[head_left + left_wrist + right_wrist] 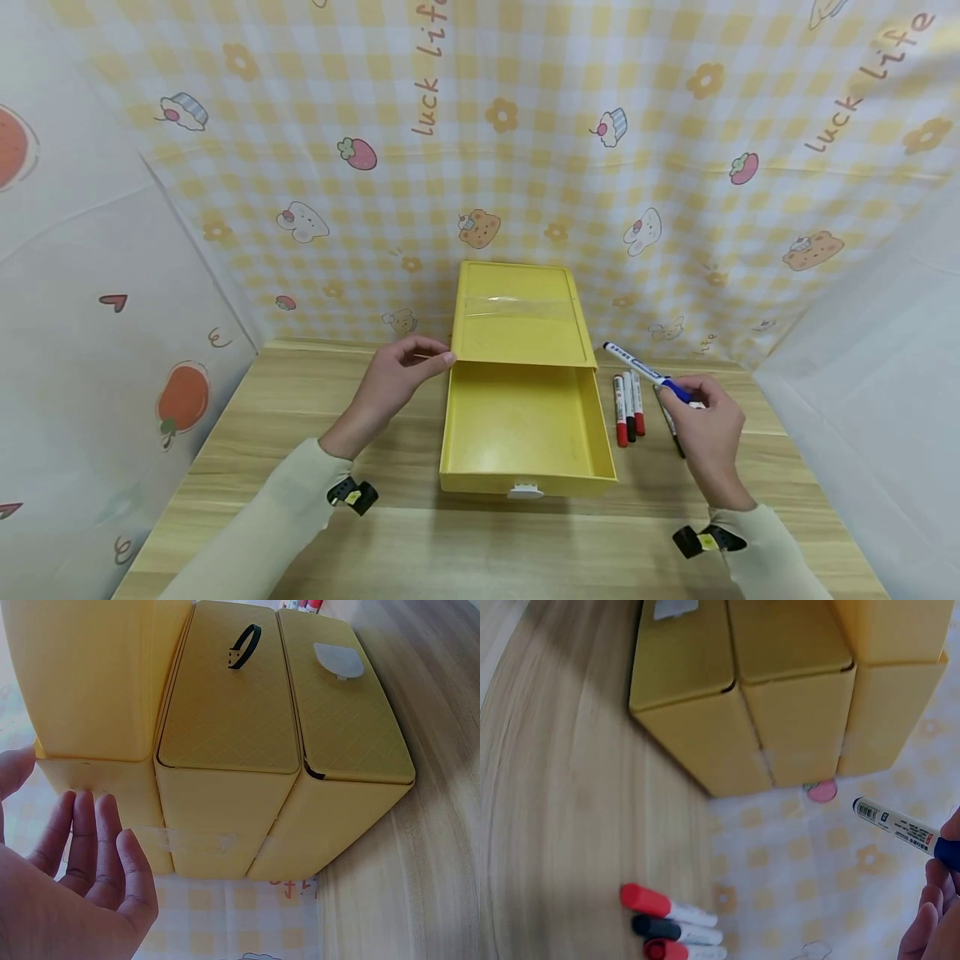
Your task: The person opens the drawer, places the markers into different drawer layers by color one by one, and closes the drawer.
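A yellow drawer unit (517, 333) of three stacked drawers stands against the cloth. Its top drawer (480, 483) is pulled out toward me, with bare yellow inside. My left hand (390, 379) touches the unit's upper left side, fingers straight along the wall and thumb at the front corner. Over to the right, my right hand (708, 421) pinches a blue marker (637, 365) by its blue cap end, the white barrel pointing up and left. In the right wrist view, this marker (896, 825) is held in the air, apart from the unit.
Two red-capped markers (621, 412) and a black-capped one (630, 417) lie side by side right of the drawer. Another dark-capped marker (677, 437) lies partly behind my right hand. Behind the wooden table (375, 542) hangs a yellow checked cloth (525, 183).
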A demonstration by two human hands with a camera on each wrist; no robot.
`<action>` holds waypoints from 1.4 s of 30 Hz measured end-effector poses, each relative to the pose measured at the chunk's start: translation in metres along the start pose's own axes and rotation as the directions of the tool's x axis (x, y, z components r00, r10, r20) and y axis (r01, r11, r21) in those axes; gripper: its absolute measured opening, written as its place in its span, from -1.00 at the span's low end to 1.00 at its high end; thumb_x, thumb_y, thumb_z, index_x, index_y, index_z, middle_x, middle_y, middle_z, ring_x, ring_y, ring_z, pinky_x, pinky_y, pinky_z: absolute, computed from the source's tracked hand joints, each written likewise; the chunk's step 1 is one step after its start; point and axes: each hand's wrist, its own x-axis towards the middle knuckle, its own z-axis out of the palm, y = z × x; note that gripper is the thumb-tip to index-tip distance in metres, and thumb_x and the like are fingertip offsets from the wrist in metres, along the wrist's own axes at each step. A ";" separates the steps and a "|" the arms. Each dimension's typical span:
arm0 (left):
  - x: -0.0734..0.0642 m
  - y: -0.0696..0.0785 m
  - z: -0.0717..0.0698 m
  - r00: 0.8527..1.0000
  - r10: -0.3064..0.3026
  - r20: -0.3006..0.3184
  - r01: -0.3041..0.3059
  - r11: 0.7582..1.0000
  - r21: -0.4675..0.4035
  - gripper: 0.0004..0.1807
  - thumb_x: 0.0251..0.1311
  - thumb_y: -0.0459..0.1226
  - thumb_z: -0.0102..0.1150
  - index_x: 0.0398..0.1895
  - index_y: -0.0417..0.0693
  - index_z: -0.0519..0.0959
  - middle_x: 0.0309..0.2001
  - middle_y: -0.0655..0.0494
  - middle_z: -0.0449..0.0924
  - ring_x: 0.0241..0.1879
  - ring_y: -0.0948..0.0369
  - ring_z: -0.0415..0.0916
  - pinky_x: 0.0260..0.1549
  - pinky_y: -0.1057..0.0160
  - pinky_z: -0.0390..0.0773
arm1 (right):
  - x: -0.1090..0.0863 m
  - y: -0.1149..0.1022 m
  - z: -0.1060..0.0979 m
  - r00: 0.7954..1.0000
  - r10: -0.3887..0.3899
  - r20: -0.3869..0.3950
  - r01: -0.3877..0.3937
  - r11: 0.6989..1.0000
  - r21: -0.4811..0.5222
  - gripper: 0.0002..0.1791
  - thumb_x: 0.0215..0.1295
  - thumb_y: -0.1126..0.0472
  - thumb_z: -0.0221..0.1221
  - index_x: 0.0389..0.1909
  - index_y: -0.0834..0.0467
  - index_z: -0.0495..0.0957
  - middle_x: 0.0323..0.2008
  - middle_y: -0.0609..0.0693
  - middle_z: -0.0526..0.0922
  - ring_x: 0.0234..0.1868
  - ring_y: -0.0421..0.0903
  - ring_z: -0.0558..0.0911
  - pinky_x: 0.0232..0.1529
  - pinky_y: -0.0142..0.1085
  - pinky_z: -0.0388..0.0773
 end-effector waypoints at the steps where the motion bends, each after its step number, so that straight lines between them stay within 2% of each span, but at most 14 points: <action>1: 0.000 0.000 0.000 1.000 0.000 -0.001 0.000 1.000 0.000 -0.65 0.46 -0.05 0.47 0.10 -0.08 0.77 0.09 0.02 0.74 0.14 0.05 0.65 0.25 -0.05 0.55 | -0.001 -0.003 0.000 1.000 -0.006 0.007 0.006 1.000 0.002 -0.86 0.29 0.31 0.47 -0.18 0.27 0.78 -0.36 -0.31 0.69 -0.31 -0.26 0.61 -0.48 -0.49 0.46; 7: 0.000 0.001 0.000 1.000 0.002 -0.001 -0.002 1.000 -0.003 -0.66 0.47 -0.06 0.47 0.09 -0.08 0.77 0.09 0.02 0.74 0.13 0.05 0.65 0.25 -0.03 0.55 | -0.011 -0.018 -0.001 0.997 -0.065 0.031 0.064 0.998 0.026 -0.94 0.26 0.38 0.40 -0.28 0.19 0.77 -0.35 -0.20 0.71 -0.39 -0.21 0.59 -0.56 -0.47 0.46; 13: 0.000 0.001 0.000 1.000 0.004 -0.002 -0.004 1.000 -0.006 -0.67 0.46 -0.07 0.47 0.08 -0.09 0.77 0.09 0.02 0.74 0.12 0.05 0.65 0.24 -0.02 0.55 | -0.016 -0.029 -0.002 0.994 -0.096 0.045 0.094 0.994 0.050 -0.84 0.24 0.40 0.38 -0.37 0.04 0.75 -0.36 -0.18 0.71 -0.47 -0.23 0.59 -0.56 -0.48 0.49; 20: 0.000 0.000 0.000 1.000 0.006 0.001 -0.006 1.000 -0.001 -0.65 0.47 -0.05 0.47 0.10 -0.08 0.76 0.09 0.03 0.74 0.14 0.03 0.63 0.24 -0.03 0.54 | -0.021 -0.041 -0.004 0.990 -0.133 0.052 0.132 0.991 0.034 -0.96 0.26 0.41 0.38 -0.30 0.23 0.74 -0.38 -0.21 0.71 -0.53 -0.23 0.58 -0.59 -0.48 0.49; 26: -0.001 0.001 0.000 1.000 0.001 0.002 -0.001 1.000 -0.006 -0.65 0.46 -0.04 0.47 0.10 -0.08 0.76 0.10 0.03 0.74 0.14 0.05 0.64 0.25 -0.04 0.54 | -0.025 -0.051 -0.007 0.981 -0.189 0.044 0.188 0.981 0.043 -0.92 0.24 0.43 0.39 -0.32 0.20 0.75 -0.39 -0.21 0.72 -0.58 -0.24 0.57 -0.62 -0.47 0.47; 32: 0.000 0.000 0.000 1.000 -0.001 0.004 0.001 1.000 -0.015 -0.65 0.46 -0.05 0.47 0.10 -0.09 0.76 0.10 0.02 0.74 0.13 0.05 0.65 0.28 -0.09 0.54 | -0.026 -0.058 -0.010 0.976 -0.214 0.035 0.212 0.975 0.060 -0.88 0.19 0.50 0.41 -0.29 0.27 0.77 -0.41 -0.28 0.70 -0.57 -0.30 0.56 -0.62 -0.52 0.43; 42: 0.001 -0.001 0.000 1.000 -0.001 0.003 0.001 1.000 -0.018 -0.65 0.46 -0.06 0.47 0.10 -0.10 0.76 0.08 0.01 0.74 0.11 0.05 0.65 0.25 -0.05 0.55 | -0.031 -0.080 -0.016 0.939 -0.338 0.064 0.331 0.939 0.097 -0.85 0.17 0.56 0.42 -0.30 0.29 0.75 -0.36 -0.19 0.72 -0.43 -0.23 0.61 -0.45 -0.56 0.54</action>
